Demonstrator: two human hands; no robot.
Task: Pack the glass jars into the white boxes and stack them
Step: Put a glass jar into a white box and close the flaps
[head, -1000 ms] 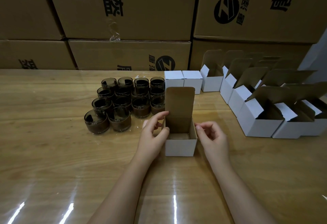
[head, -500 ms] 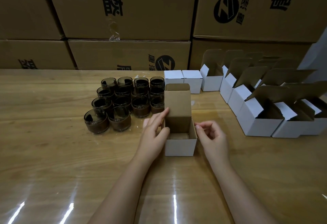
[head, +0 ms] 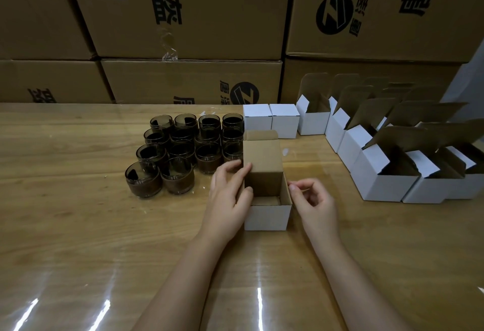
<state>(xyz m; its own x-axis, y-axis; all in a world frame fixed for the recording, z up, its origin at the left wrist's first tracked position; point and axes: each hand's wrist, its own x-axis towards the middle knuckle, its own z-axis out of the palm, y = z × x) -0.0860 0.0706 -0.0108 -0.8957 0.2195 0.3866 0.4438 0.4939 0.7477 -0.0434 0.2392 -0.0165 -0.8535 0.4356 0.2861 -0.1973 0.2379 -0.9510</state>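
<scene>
The open white box [head: 267, 216] stands on the surface [head: 78, 226] between the hands, mouth up, brown lid [head: 262, 158] raised on its far side. The glass jars [head: 183, 152] cluster to its left and a little beyond, nearer the left hand [head: 227, 205], which lies with straight fingers against the box's left wall and lid edge. The right hand [head: 314, 205] sits just beside the right wall, fingers curled at the top corner, and whether they pinch the rim or only touch it I cannot tell.
</scene>
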